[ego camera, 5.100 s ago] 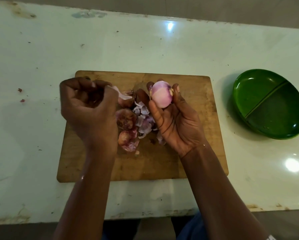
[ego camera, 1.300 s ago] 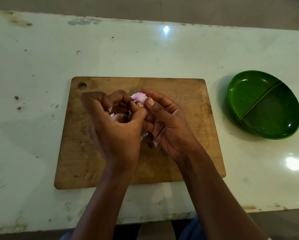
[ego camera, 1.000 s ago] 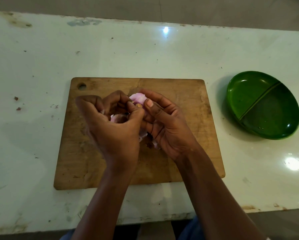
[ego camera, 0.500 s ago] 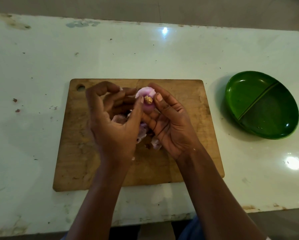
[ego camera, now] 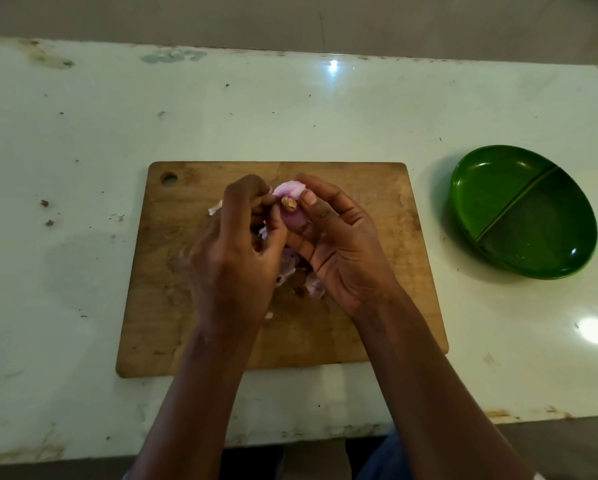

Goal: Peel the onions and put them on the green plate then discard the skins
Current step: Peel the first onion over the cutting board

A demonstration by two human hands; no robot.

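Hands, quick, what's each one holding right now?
Left hand: fingertips pinch the onion beside its root end.
Right hand: grips the same onion.

the left hand (ego camera: 235, 258) has come in from the cutting board's (ego camera: 186, 306) left side to join the right hand (ego camera: 342, 247) over its middle, fingers now on the onion (ego camera: 292, 216), which has turned its brown root end (ego camera: 289, 204) upward.

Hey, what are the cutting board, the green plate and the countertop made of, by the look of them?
Cutting board: wood, unvarnished matte, with visible grain and worn stains.
Green plate: probably plastic or melamine, glossy, with sharp highlights and a moulded divider ridge.
Countertop: pale polished stone or a stone-like slab, reflecting the lamps; which one is unclear.
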